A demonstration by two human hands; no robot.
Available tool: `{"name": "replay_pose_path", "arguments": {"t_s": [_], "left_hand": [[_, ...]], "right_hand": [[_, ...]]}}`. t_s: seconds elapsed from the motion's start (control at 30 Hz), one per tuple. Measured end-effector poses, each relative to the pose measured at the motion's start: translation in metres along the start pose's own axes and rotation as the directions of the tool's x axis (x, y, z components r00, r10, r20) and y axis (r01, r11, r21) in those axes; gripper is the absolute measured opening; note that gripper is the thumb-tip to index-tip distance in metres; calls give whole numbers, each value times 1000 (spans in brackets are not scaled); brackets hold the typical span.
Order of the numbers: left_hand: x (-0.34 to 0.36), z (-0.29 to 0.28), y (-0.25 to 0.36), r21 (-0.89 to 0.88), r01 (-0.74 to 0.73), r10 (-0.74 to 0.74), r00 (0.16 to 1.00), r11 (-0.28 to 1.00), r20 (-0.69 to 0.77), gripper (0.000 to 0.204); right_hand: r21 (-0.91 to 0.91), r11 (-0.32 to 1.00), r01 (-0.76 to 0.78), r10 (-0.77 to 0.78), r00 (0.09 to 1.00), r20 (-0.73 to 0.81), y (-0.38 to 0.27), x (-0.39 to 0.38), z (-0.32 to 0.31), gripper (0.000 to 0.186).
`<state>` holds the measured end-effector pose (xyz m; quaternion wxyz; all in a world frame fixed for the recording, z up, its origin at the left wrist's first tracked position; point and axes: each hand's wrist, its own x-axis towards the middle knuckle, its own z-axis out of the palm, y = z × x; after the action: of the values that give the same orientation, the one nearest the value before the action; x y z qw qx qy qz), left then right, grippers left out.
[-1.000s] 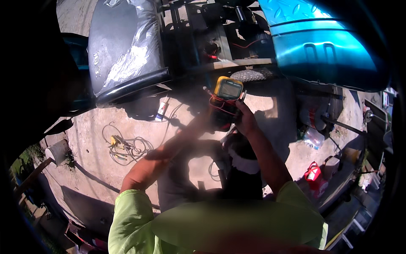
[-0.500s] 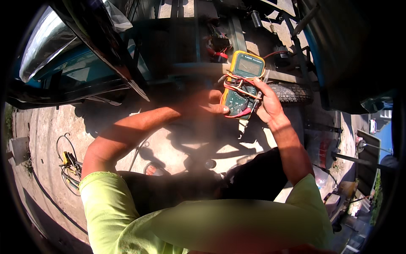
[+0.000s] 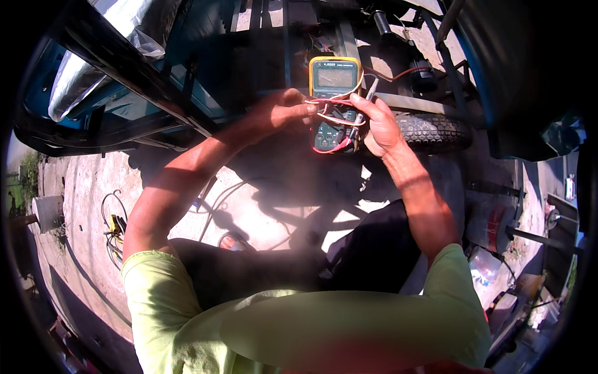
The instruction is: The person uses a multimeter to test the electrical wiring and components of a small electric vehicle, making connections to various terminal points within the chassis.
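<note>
Meter (image 3: 335, 103) now raised to 12 o'clock; right hand (image 3: 379, 124) grips it, left hand (image 3: 280, 113) fingers pinch leads (image 3: 327, 118), up from half a second back.

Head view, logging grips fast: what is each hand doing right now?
Left hand: fingers pinched on the red test leads across the multimeter.
Right hand: closed on the multimeter's right side, a probe held against it.

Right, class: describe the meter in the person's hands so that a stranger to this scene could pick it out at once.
Start at the knobbly tyre under the vehicle frame, upper right. Just left of it the two hands meet: the right hand holds the meter, and the left hand fingers its leads. It is the only yellow-cased box with a grey screen, wrapped in red and white wires.
</note>
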<state>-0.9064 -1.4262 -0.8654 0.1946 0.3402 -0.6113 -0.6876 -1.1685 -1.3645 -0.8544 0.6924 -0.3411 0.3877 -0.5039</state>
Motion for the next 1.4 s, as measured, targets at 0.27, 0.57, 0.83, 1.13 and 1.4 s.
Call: {"name": "replay_pose_path", "arguments": {"t_s": [0.27, 0.57, 0.83, 1.13, 1.4], "left_hand": [[13, -5, 7, -2, -171, 171, 985, 985, -23, 74], [6, -11, 17, -230, -243, 269, 959, 942, 90, 70], [3, -4, 44, -157, -286, 279, 958, 945, -66, 69], [7, 15, 42, 29, -240, 239, 971, 970, 26, 72], [3, 20, 45, -67, -229, 223, 971, 971, -92, 74]], "right_hand": [[-5, 1000, -15, 14, 999, -37, -6, -14, 7, 31], [-60, 994, 86, -87, 996, -14, -2, -9, -4, 33], [-121, 992, -19, 0, 987, -158, -11, -13, -6, 31], [-347, 902, 258, -342, 917, -207, -10, -8, -6, 24], [83, 996, -16, 33, 977, -209, -20, -15, -5, 27]]}}
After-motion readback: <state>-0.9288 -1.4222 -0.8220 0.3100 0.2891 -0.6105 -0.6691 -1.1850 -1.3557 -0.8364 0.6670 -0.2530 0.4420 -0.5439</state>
